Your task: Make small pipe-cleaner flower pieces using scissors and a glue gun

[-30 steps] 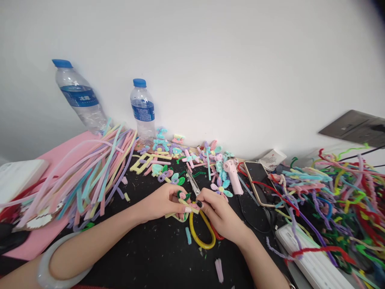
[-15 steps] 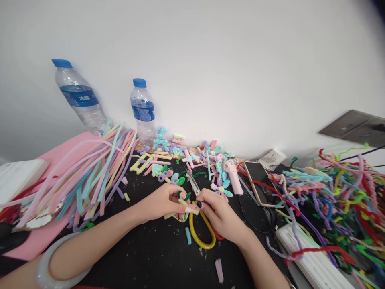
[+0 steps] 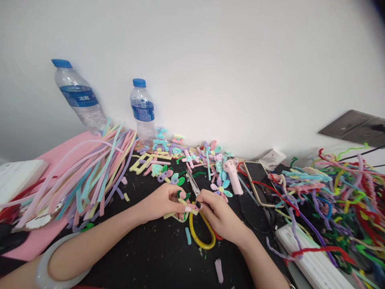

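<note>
My left hand (image 3: 167,202) is closed around a small pipe-cleaner flower piece, which has a pink rolled bloom (image 3: 182,195), dark green leaves and pale yellow stems. My right hand (image 3: 218,212) pinches the piece's pink and yellow end (image 3: 192,209) between thumb and fingers. Scissors (image 3: 203,245) with yellow and red handles lie partly beneath my right hand, blades pointing away from me; whether the hand touches them I cannot tell. A short blue pipe-cleaner piece (image 3: 188,236) and a lilac bundle (image 3: 219,271) rest on the black tabletop nearby.
Long pastel pipe cleaners (image 3: 99,172) are heaped at left, beside two water bottles (image 3: 142,110) (image 3: 78,96). Finished pipe-cleaner shapes (image 3: 168,176) line the back. A pink handheld device (image 3: 234,178), a phone (image 3: 261,182), a white power strip (image 3: 313,257) and tangled pipe cleaners (image 3: 345,192) fill the right.
Almost nothing differs. My fingers have shifted very slightly on the flower piece; the scissors and surrounding things stay where they were.
</note>
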The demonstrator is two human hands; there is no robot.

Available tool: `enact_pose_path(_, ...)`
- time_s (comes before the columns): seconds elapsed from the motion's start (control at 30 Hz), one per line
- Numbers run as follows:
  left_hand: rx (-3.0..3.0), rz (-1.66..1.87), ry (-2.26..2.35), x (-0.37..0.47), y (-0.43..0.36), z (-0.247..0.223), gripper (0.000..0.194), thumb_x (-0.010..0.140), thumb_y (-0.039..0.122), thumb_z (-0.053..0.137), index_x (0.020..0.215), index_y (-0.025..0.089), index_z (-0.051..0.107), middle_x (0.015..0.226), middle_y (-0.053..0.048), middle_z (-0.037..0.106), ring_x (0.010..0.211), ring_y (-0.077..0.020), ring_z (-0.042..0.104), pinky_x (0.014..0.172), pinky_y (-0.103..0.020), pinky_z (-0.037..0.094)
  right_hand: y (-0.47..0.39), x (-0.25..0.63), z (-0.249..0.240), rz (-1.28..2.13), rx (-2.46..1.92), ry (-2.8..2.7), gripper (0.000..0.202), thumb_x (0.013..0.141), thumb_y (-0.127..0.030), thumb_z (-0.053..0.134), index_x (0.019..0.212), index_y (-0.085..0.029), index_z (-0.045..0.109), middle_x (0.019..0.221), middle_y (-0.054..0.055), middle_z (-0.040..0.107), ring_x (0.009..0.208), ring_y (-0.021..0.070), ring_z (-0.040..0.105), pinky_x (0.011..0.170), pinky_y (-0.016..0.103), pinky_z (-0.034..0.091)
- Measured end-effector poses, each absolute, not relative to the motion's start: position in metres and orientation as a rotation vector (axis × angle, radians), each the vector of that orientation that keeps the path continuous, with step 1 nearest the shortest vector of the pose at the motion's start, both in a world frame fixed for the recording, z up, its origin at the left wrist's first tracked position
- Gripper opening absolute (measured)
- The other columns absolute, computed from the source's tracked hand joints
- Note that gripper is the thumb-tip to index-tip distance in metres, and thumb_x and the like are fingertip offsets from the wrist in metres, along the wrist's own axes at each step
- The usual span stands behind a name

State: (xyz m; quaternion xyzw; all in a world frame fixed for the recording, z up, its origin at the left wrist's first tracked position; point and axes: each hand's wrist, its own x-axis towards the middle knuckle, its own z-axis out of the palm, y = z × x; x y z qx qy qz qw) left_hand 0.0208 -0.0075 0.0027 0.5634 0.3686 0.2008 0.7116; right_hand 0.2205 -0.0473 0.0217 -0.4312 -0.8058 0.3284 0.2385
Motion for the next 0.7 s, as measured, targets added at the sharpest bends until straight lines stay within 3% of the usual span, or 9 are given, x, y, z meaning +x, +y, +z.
enact_pose_path(0.3,1.187,0.489,0.766,0.0206,-0.0072,0.0026,0.030,0.067,0.035,0.075,0.073,0.017,0.051,0.064,0.003,0.061,0.061,-0.0148,0.062,0.063,-0.027,0.051,-0.0463,0.2207,0.0218,0.801,-1.244,-2.203,0.017,0.090,-0.008,0.039,0.079,-0.019,0.047,0.074,-0.001,0.048,0.069,0.0135,0.044,0.062,0.026,0.032)
enact_pose_path(0.53,1.237,0.512,0.763,0.0215,-0.0072,0.0057,0.024,0.078,0.037,0.066,0.078,0.016,0.055,0.063,0.002,0.062,0.062,-0.0133,0.062,0.063,-0.025,0.050,-0.0463,0.2215,0.0193,0.760,-1.268,-2.197,0.020,0.096,-0.021,0.036,0.078,-0.020,0.044,0.072,-0.002,0.046,0.067,0.0130,0.043,0.061,0.025,0.031)
enact_pose_path(0.7,1.211,0.500,0.744,0.0218,-0.0070,0.0030,0.023,0.076,0.034,0.068,0.081,0.016,0.055,0.069,0.001,0.067,0.067,-0.0143,0.065,0.066,-0.026,0.051,-0.0466,0.2184,0.0173,0.803,-1.262,-2.227,0.021,0.095,-0.017,0.035,0.076,-0.020,0.041,0.074,-0.002,0.045,0.069,0.0128,0.044,0.062,0.025,0.032)
